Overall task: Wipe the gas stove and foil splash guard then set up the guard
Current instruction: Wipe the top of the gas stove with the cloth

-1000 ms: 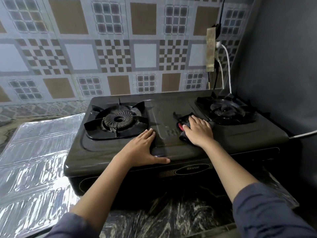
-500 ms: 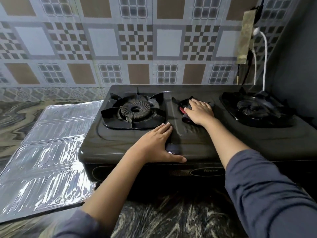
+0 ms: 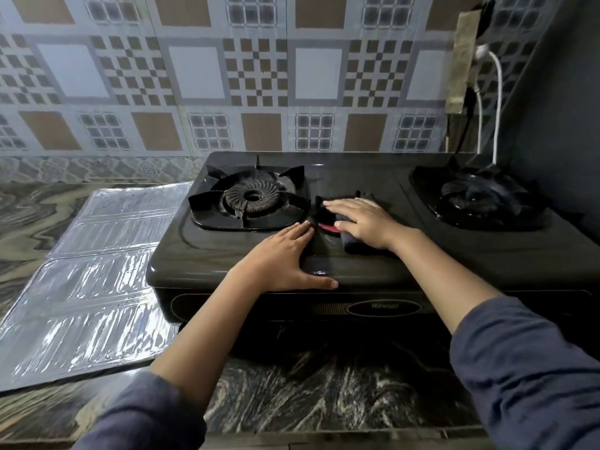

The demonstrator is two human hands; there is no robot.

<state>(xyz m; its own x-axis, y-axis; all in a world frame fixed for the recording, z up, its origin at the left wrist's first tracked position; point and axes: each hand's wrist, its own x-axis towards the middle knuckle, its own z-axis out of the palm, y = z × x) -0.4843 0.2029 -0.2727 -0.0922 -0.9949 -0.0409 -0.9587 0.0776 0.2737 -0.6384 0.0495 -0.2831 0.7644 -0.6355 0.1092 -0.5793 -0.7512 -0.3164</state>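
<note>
Since a second ago the right hand point(image 3: 363, 222) has slid the cloth point(image 3: 352, 246) left, away from the right burner point(image 3: 480, 196) and into the strip between the two burners. The left hand point(image 3: 282, 261) hasn't budged from the front edge.

Head view: the right hand lies flat on the dark cloth, with a bit of red poking out from under it. Its fingers point(image 3: 341, 207) are stretched out and pressing down rather than gripping. The left hand is spread flat on the stove point(image 3: 211, 254), holding nothing, and looks like it's just bracing. The guard point(image 3: 97, 271) lies flat on the counter point(image 3: 324, 401), just left of the stove and touching or tucked under its edge.

So this looks like the stove-wiping step, still early in the task, since the guard is neither wiped nor stood up. Next is probably more passes near the left burner point(image 3: 250, 198), which means keeping pressure on the cloth and working around the grate prongs without snagging.
</note>
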